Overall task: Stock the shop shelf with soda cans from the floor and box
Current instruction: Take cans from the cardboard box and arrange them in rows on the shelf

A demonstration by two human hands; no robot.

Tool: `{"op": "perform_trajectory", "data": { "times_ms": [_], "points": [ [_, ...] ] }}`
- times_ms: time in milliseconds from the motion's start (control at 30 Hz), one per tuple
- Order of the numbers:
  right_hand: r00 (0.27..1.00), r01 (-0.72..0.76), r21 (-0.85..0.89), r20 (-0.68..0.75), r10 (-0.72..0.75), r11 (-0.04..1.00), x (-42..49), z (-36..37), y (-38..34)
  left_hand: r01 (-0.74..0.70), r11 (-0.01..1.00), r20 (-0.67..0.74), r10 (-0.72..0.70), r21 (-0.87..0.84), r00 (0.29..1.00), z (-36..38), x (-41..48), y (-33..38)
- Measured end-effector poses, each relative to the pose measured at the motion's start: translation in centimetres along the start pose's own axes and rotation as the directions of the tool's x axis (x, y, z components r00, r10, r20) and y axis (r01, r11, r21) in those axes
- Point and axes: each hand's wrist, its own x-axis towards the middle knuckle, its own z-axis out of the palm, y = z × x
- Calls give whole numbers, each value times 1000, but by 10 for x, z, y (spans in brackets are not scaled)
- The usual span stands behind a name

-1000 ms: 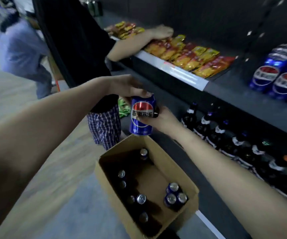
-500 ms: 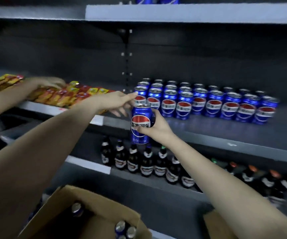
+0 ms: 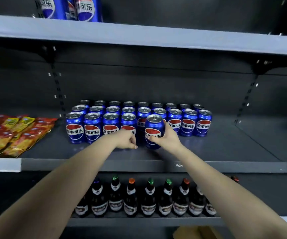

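Two hands: both bare forearms reach forward over the front lip of the middle shelf (image 3: 225, 152), a dark grey shop shelf.
Right hand (image 3: 168, 138): fingers and thumb wrapped round the held can, gripping it from its right side.
Held can (image 3: 154, 129): a blue Pepsi can with a red, white and blue logo and Chinese lettering, lid up and leaning slightly; it sits low over the middle shelf, just in front of the block of cans, before a gap in the front row. Whether its base touches the shelf cannot be told.
Left hand (image 3: 127, 139): fingers curled under and together, holding nothing that can be seen, just left of the held can and close to the shelf surface.
Block of cans (image 3: 92, 130): matching Pepsi cans standing upright in three rows on the middle shelf, logos facing out.
Snack packets (image 3: 13, 133): red and yellow packs lying overlapped at the left end of the same shelf.
Upper shelf (image 3: 139, 35): pale grey edge, with larger Pepsi cans (image 3: 86, 9) standing at its left.
Lower shelf: a row of dark glass bottles (image 3: 130, 199) with coloured caps.
Cardboard box (image 3: 196, 232): only a brown corner shows at the bottom edge.
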Motion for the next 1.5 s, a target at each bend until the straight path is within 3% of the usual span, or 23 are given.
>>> {"op": "perform_trajectory", "data": {
  "times_ms": [233,500,700,800,867,933,1000,1100,1333,1500],
  "points": [
    [999,13,9,29,-14,1000,23,15,26,24,987,-142,-47,-160,989,19,13,-11],
    [995,39,-9,96,-38,999,42,37,18,-8,983,-264,-41,-185,964,33,10,-19],
    [987,-71,-68,140,80,995,45,37,14,-38,956,-147,-5,-292,989,35,-4,-22],
    [993,-90,-31,-81,87,995,26,47,-3,-50,959,-164,4,-279,986,33,-25,-28],
    [953,79,-53,-290,-91,995,3,58,-21,-24,960,-203,-34,-278,979,32,-46,-38],
    [869,320,-131,-354,-345,938,-23,74,-44,17,959,-253,-92,-285,963,31,-73,-52],
    [801,498,-166,-287,-525,851,-45,99,-62,62,955,-340,-164,-290,926,34,-105,-66],
    [787,603,-101,-85,-611,791,-84,152,-84,161,938,-411,-284,-308,866,49,-162,-90],
    [732,629,88,266,-627,772,-192,289,-93,470,799,-294,-583,-375,757,120,-321,-174],
    [658,605,147,461,-596,782,-235,369,-83,616,571,-166,-792,-543,588,190,-426,-225]
  ]
}}
